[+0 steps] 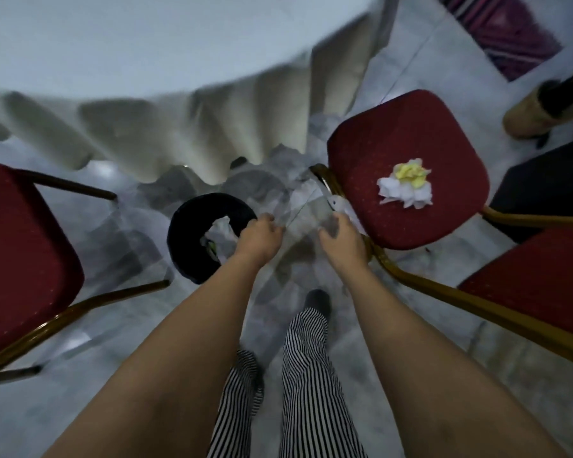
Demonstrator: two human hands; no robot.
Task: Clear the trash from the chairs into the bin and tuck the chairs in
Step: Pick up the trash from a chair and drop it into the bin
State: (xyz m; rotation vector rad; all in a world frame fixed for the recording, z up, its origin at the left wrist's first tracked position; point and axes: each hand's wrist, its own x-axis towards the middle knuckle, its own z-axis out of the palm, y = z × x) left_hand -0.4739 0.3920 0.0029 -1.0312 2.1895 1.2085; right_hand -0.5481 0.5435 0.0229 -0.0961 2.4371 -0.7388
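Note:
My left hand and my right hand both grip a clear plastic item, blurred, stretched between them just above the floor. It hangs right beside a round black bin that has white crumpled trash inside. My left hand is at the bin's right rim. On the red seat of the right chair lies a wad of white and yellow crumpled paper. The red chair on the left has a bare seat.
A table with a draped white cloth fills the top, and both chairs stand pulled out from it. Another red seat is at the lower right. A striped rug and a tan object lie at the far right. My striped trouser legs are below.

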